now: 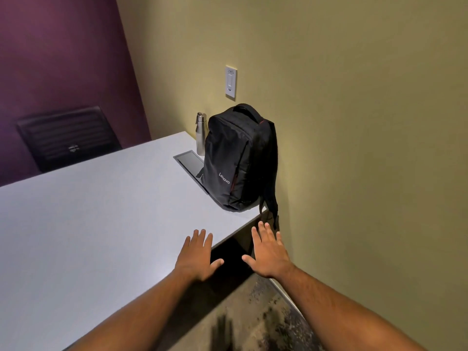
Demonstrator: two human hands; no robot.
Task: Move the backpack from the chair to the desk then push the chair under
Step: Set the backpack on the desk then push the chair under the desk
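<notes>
You see a dim room lit softly from above. The far purple wall point(63, 59) falls into deep shade, and the chair point(68, 138) against it looks murky and soft. A dark shadow sits under the near edge of the pale desk point(88, 224). The carpet point(253, 312) at the bottom is blurred. Straight lines bow and lean towards the edges, a wide-angle effect.

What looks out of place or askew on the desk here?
Little does. The backpack stands upright on the desk against the wall, partly covering the cable hatch, with one strap hanging over the desk's edge. The bottle behind it is upright. Both hands are open and empty.
</notes>
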